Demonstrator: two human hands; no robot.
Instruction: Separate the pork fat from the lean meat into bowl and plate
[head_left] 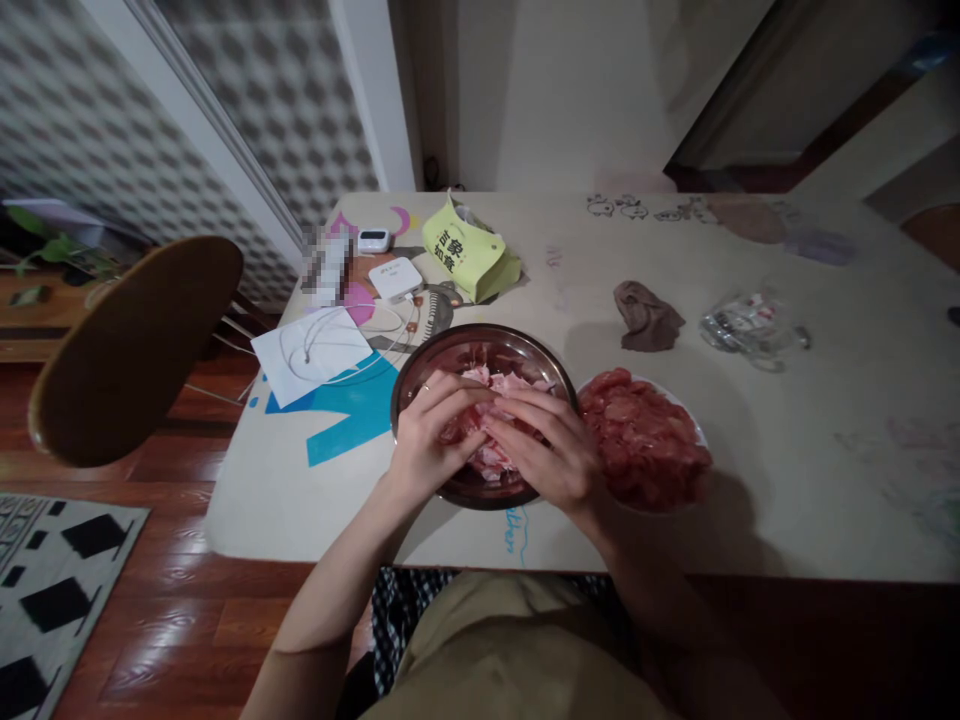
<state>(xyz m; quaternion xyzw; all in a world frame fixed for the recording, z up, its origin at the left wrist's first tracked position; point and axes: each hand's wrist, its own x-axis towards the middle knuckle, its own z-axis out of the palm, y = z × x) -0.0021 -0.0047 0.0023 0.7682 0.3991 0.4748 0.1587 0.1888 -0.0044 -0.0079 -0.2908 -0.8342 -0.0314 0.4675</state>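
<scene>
Raw meat [495, 462]: pale-pink, ragged pieces heaped inside the metal bowl [405, 375], directly beneath both hands, on the near part of the bench [795, 500].
Left hand [435, 430]: reaches over the bowl's left side, fingers bent inward, thumb and forefinger tips down near the meat (a ring shows on one finger).
Right hand [551, 445]: comes over the opposite side, fingers curled, tips next to those of the left.
Grip: both sets of fingertips meet, or nearly meet, over the middle of the heap; whether they are clamped on a piece I cannot tell, since the fingers hide the spot.
Weight: each scrap looks light; heap and bowl together would probably be noticeably heavier.
Feel: likely soft, floppy and wet, so slick under bare skin; the paler bits may be fat, slipperier than the red flesh.
Where to hold: best by a thick middle, pinched between thumb pad and bent forefinger; thin ends would probably slide out or tear.
Bowl: round, shiny, presumably stiff; the rim is the place to steady it.
Plate [702, 436]: white-edged, just beside the bowl on the right, piled with darker red meat [641, 435] that looks moist, perhaps better scooped from below than plucked.
Beyond the plate: a crumpled brown cloth [646, 318], probably light and limp.
</scene>
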